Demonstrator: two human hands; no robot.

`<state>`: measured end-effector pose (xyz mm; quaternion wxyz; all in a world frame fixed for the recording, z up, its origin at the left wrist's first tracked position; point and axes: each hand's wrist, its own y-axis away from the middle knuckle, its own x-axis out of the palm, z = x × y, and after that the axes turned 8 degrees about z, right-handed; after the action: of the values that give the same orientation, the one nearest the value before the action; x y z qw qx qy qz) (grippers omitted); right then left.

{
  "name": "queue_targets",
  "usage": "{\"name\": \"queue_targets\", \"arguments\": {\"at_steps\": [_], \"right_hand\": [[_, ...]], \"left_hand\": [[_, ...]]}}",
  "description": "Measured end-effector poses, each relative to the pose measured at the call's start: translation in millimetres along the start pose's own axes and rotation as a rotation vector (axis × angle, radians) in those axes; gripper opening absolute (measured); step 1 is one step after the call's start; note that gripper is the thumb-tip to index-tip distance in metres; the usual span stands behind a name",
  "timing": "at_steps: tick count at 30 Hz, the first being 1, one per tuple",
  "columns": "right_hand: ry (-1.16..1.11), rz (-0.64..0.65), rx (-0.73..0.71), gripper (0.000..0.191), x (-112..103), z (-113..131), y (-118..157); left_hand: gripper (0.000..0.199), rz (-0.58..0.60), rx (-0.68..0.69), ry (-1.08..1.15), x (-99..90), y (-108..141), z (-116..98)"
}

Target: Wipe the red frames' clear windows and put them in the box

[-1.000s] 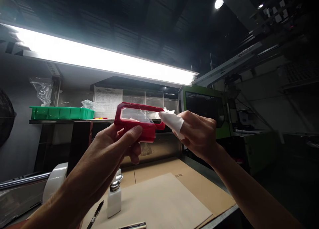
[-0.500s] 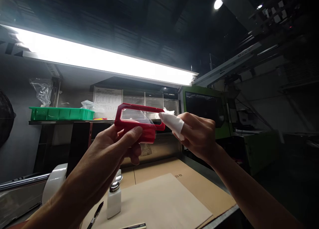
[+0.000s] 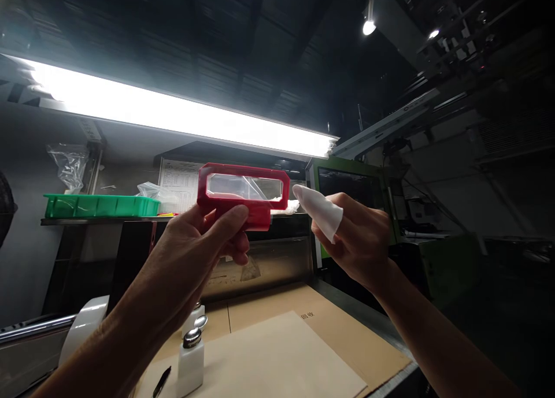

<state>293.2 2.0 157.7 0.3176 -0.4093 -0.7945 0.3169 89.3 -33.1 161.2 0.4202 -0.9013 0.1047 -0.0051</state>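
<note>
My left hand (image 3: 208,236) grips a red plastic frame (image 3: 260,204) by its lower part, thumb in front and fingers behind. The frame has a long window with cut corners and a clear pane, and it is held up below the lamp. To its right is my right hand (image 3: 359,236), with a white cloth (image 3: 319,210) wrapped over its outstretched index finger. The other fingers are curled in. A small gap separates the wrapped fingertip from the frame's right end.
A green tray (image 3: 102,206) sits on the shelf at left. Below, brown cardboard (image 3: 347,340) and a paper sheet (image 3: 269,352) cover the bench. White bottles with metal tops (image 3: 191,363) and a pen (image 3: 162,380) lie near my left forearm. A lit tube lamp (image 3: 173,106) hangs above.
The wrapped finger has drawn away to the right from the frame's right end, which it was at before. My left hand has turned the frame more squarely towards me.
</note>
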Motion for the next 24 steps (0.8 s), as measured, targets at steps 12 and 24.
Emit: {"name": "queue_targets", "arguments": {"at_steps": [12, 24], "right_hand": [[0.087, 0.056, -0.056, 0.032, 3.8, 3.3, -6.4], [0.011, 0.009, -0.062, 0.026, 1.3, -1.0, -6.1]], "left_hand": [[0.017, -0.004, 0.010, 0.011, 0.3, 3.6, -2.7], [0.025, -0.002, -0.012, -0.004, -3.1, 3.5, 1.4]]}}
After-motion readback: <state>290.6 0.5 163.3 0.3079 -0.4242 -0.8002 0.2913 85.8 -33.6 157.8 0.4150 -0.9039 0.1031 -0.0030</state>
